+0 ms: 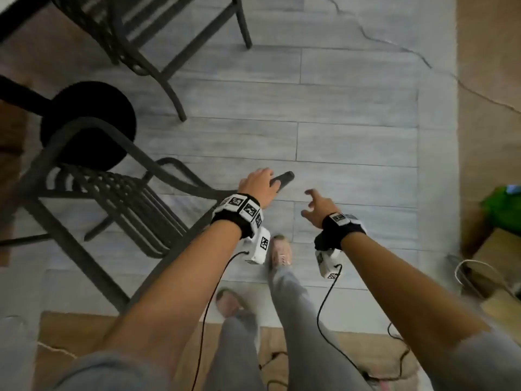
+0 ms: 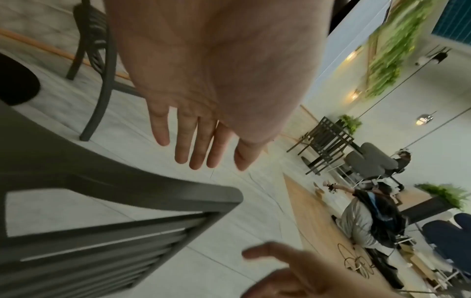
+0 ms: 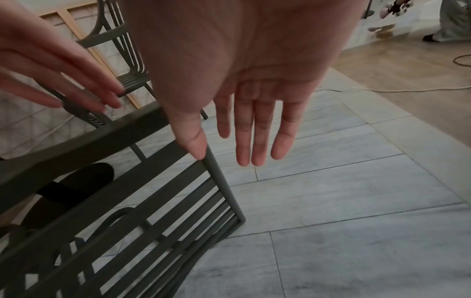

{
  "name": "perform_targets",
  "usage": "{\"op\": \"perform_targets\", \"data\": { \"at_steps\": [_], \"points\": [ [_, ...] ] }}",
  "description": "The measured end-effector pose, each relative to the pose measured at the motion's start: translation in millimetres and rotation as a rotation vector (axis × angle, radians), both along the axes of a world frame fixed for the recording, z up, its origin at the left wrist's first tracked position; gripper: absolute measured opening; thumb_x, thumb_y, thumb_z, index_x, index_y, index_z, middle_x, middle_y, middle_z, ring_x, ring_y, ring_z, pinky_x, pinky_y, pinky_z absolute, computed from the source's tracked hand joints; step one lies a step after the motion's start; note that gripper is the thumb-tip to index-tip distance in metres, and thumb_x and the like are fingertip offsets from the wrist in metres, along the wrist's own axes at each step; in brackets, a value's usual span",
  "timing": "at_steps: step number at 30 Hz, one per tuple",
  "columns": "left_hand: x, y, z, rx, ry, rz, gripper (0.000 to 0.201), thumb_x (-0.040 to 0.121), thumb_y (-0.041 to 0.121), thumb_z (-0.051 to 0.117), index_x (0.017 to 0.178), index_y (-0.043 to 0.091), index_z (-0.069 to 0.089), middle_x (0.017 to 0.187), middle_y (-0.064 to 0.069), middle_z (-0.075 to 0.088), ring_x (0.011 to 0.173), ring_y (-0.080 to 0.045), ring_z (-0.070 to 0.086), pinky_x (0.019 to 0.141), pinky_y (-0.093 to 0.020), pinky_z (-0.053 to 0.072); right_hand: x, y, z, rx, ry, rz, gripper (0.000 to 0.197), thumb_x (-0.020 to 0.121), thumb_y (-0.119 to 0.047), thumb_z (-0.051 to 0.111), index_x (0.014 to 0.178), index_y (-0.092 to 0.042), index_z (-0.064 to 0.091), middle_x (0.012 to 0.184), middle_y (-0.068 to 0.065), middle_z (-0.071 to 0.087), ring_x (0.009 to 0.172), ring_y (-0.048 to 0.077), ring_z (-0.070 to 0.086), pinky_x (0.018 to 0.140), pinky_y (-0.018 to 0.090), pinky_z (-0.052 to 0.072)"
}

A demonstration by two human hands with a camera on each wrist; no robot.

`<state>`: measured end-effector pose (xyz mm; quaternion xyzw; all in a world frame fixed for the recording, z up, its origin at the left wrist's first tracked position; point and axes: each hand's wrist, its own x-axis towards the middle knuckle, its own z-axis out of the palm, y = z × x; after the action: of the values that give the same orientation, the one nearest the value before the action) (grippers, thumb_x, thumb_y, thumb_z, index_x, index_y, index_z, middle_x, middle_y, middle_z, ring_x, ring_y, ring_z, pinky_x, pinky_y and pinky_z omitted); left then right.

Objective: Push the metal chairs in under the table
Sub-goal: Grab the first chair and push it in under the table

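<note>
A dark metal chair (image 1: 118, 198) with a slatted seat stands at lower left, its back toward me. My left hand (image 1: 259, 184) is over the end of its top rail (image 1: 284, 176). In the left wrist view its fingers (image 2: 198, 145) are straight and the rail (image 2: 153, 187) lies just below them, ungripped. My right hand (image 1: 315, 204) hangs to the right of the rail end with spread fingers and holds nothing. In the right wrist view its thumb (image 3: 196, 145) lies by the back's corner post (image 3: 221, 181); contact is unclear. A second metal chair (image 1: 141, 32) stands at upper left beside the table edge (image 1: 11, 21).
The table's black round base (image 1: 90, 125) sits on the grey tile floor behind the near chair. A cable (image 1: 394, 40) runs across the tiles at upper right. A green bag (image 1: 504, 207) and cardboard boxes (image 1: 496, 249) stand at the right. My feet (image 1: 279, 252) are below my hands.
</note>
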<state>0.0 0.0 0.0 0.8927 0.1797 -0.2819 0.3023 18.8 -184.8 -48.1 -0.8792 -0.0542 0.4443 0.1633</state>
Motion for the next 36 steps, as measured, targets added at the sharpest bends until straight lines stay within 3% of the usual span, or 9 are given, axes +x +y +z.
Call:
{"op": "perform_targets", "data": {
  "at_steps": [4,8,12,14,23,26,30,33,36],
  "points": [
    [23,-29,-28,0.038,0.132,0.067,0.053,0.095,0.052,0.033,0.119,0.01,0.055,0.127,-0.014,0.062,0.116,-0.034,0.056,0.099,-0.044,0.037,22,11,-16,0.133,0.027,-0.033,0.07,0.086,-0.027,0.061,0.144,-0.026,0.022,0.129,0.013,0.06,0.11,0.034,0.06,0.096,0.045,0.047],
    [37,-39,-42,0.119,0.197,0.108,0.067,0.088,0.065,0.035,0.115,0.008,0.059,0.117,-0.014,0.066,0.111,-0.034,0.059,0.095,-0.043,0.036,32,29,-24,0.216,0.063,-0.008,0.061,0.088,-0.027,0.059,0.14,-0.013,0.029,0.135,0.01,0.057,0.11,0.032,0.061,0.096,0.044,0.047],
    [48,-36,-38,0.059,0.258,0.216,0.058,0.081,0.06,0.051,0.098,0.008,0.067,0.106,-0.015,0.07,0.092,-0.035,0.063,0.078,-0.036,0.043,31,39,-20,0.306,0.093,-0.115,0.053,0.089,-0.019,0.059,0.134,-0.005,0.035,0.135,0.014,0.055,0.112,0.033,0.059,0.098,0.044,0.046],
    [46,-36,-29,0.063,0.236,0.259,0.049,0.08,0.057,0.053,0.089,0.011,0.066,0.1,-0.012,0.07,0.083,-0.032,0.057,0.076,-0.035,0.039,26,38,-17,0.344,0.111,-0.12,0.059,0.088,-0.017,0.061,0.138,-0.008,0.031,0.138,0.013,0.053,0.116,0.032,0.057,0.099,0.046,0.045],
    [-21,-12,60,0.026,0.065,0.364,0.042,0.08,0.058,0.052,0.075,0.018,0.061,0.073,0.001,0.063,0.083,-0.027,0.063,0.094,-0.044,0.046,3,37,7,0.319,0.172,-0.054,0.059,0.09,-0.012,0.056,0.143,-0.017,0.031,0.145,0.009,0.046,0.11,0.031,0.061,0.098,0.039,0.045],
    [-53,0,104,-0.061,-0.004,0.45,0.037,0.082,0.051,0.058,0.077,0.015,0.064,0.064,0.007,0.055,0.077,-0.021,0.059,0.085,-0.037,0.047,-4,39,16,0.267,0.172,0.0,0.064,0.089,-0.016,0.06,0.145,-0.018,0.028,0.146,0.01,0.044,0.114,0.032,0.059,0.096,0.039,0.046],
    [-103,21,164,-0.075,-0.169,0.57,0.037,0.076,0.045,0.064,0.055,0.016,0.053,0.051,0.004,0.048,0.059,-0.015,0.049,0.079,-0.037,0.04,-13,45,35,0.226,0.131,0.001,0.056,0.094,-0.025,0.051,0.145,-0.018,0.028,0.144,0.014,0.046,0.121,0.034,0.054,0.101,0.041,0.042],
    [-145,45,202,-0.057,-0.325,0.646,0.037,0.07,0.048,0.06,0.053,0.015,0.056,0.049,0.002,0.055,0.056,-0.016,0.053,0.075,-0.036,0.043,-17,55,51,0.296,0.149,-0.218,0.052,0.096,-0.039,0.043,0.142,-0.018,0.033,0.141,0.016,0.048,0.121,0.036,0.054,0.102,0.048,0.042],
    [-192,73,235,0.017,-0.522,0.675,0.037,0.072,0.044,0.061,0.047,0.018,0.051,0.044,0.005,0.049,0.048,-0.012,0.046,0.06,-0.03,0.036,-14,70,61,0.37,0.122,-0.43,0.053,0.094,-0.044,0.045,0.141,-0.02,0.035,0.14,0.014,0.048,0.115,0.036,0.057,0.096,0.052,0.047]
  ]
}}
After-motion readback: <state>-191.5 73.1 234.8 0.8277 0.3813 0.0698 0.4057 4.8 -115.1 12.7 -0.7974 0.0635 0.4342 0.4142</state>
